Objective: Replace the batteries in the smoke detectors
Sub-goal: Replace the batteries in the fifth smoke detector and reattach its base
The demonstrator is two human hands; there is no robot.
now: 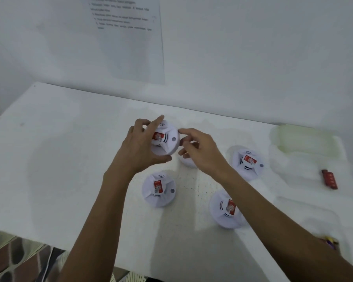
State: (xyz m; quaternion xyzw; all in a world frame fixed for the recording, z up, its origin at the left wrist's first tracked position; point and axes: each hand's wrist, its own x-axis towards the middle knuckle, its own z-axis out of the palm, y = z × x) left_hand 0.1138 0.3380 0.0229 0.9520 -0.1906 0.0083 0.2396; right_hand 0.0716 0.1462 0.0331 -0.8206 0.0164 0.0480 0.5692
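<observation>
My left hand (pixel 140 148) grips a white round smoke detector (pixel 171 143) and holds it above the table, its red label facing me. My right hand (pixel 200 151) is at the detector's right rim, with index finger and thumb spread close to the edge; I cannot tell if they touch it. A white round part (pixel 189 162) lies on the table, partly hidden under my right hand. Three more smoke detectors rest on the table: one front centre (pixel 159 189), one front right (pixel 225 209), one at the right (pixel 248 162). A red battery (pixel 329 179) lies at the far right.
The white table (pixel 59 159) stands against a white wall with a printed sheet (pixel 126 37) on it. A white moulded tray (pixel 306 151) holds the red battery at the right. A small yellow and purple item (pixel 330 242) shows beside my right forearm.
</observation>
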